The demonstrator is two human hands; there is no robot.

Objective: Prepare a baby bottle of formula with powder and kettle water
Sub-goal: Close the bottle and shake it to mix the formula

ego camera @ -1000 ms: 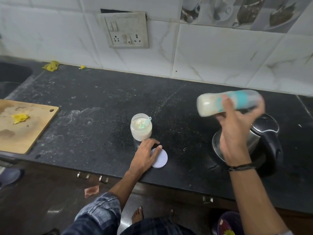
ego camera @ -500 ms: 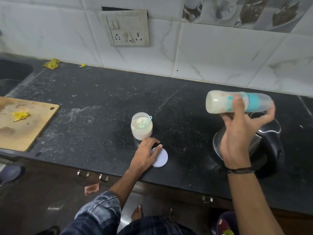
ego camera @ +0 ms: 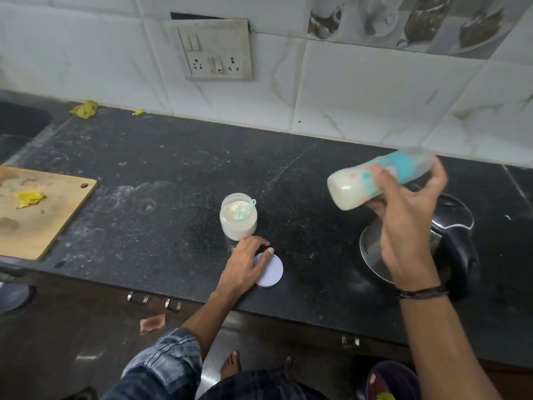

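Milk bottle held sideways over the kettle, powder jar open

At the left edge of the black stone counter (ego camera: 144, 183) lies a flat wooden cutting board (ego camera: 54, 223) with a yellow scrap on it. Near the front edge, in the middle, stands a small clear jar of white powder (ego camera: 238, 223) with a pale green scoop (ego camera: 245, 210) inside and no top on. Just in front of it, the left hand (ego camera: 245, 267) rests flat, fingers straight, on the round pale purple lid (ego camera: 274, 274). Toward the right, the right hand (ego camera: 409, 226) is wrapped tight around the clear baby bottle with blue and pink shapes (ego camera: 360, 186). The bottle is tipped on its side, full of milky white, just above the shiny steel and black kettle (ego camera: 458, 226). I think this is the mixing step. If the bottle's top is loose, milk could spray out. A low swing could bang the kettle. A bump from the left hand could tip the open jar. No words are clear enough to read.
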